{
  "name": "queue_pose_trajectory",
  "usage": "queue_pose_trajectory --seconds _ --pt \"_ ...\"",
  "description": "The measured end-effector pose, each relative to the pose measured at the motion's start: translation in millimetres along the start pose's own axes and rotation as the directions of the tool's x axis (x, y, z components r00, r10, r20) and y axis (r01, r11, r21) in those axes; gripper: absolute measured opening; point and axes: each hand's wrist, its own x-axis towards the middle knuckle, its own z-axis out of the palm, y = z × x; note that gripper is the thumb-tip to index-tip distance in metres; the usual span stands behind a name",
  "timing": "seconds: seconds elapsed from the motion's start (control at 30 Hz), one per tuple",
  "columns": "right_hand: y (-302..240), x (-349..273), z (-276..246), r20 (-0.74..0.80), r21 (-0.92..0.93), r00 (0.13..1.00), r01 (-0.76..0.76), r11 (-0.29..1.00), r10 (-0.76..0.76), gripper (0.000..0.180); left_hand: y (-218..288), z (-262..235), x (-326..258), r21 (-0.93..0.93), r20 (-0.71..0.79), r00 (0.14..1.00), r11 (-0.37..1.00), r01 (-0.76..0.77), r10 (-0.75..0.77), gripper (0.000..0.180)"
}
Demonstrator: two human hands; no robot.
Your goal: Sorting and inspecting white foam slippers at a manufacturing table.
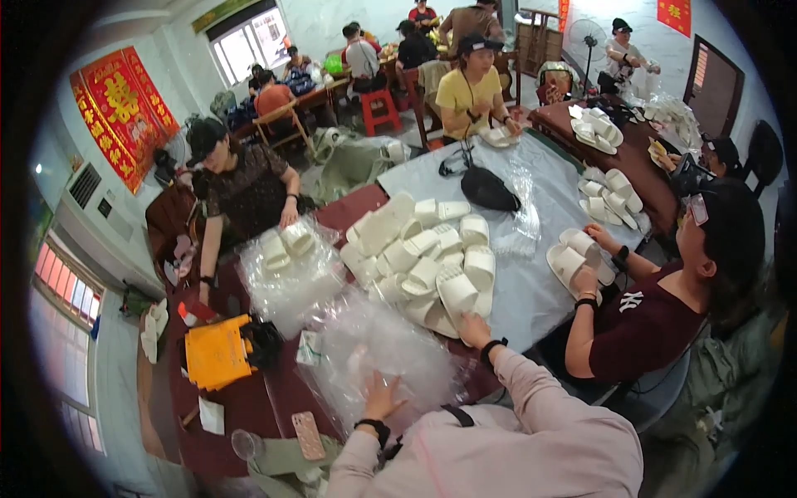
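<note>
Currently, right hand (473,329) touches white slipper (457,292) — lengthwise pointing away.

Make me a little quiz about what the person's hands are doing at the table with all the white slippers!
1. True or false: the left hand rests on a heap of clear plastic bags.
2. What does the right hand reach toward? A) the pile of white slippers B) a red stool C) a fan
3. What yellow thing sits on the table to the left of the bags?

Key: 1 true. 2 A. 3 a yellow box-shaped tool.
</note>
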Motion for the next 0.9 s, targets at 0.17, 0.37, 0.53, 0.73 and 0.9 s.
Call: queue_pose_trajectory --seconds 0.17,0.37,0.53,0.73,0.9 --pt "-13 4 0 0.044 0.004 0.998 0.046 0.999 -0.046 0.049 10 -21 0 0.049 0.009 0.994 0.993 0.109 -0.109 0.072" --pt "-8 13 -4 -0.075 -0.010 0.993 0.089 0.996 -0.089 0.046 18 -9 4 0.076 -0.098 0.991 0.993 0.096 -0.088 0.065" --pt "-11 35 -12 -0.037 0.119 0.998 0.053 0.992 -0.049 0.046 11 15 -8 0.009 -0.181 0.981 0.998 0.069 -0.067 0.064" --pt "42 89 -1 -0.159 0.414 0.978 0.189 0.890 -0.134 0.055 20 12 -20 -0.034 -0.058 0.987 0.988 -0.151 0.149 0.071" --pt "-18 96 -10 -0.173 0.453 0.978 0.183 0.872 -0.115 0.048 0 43 -32 0.007 -0.088 0.992 0.995 -0.095 0.095 0.071"
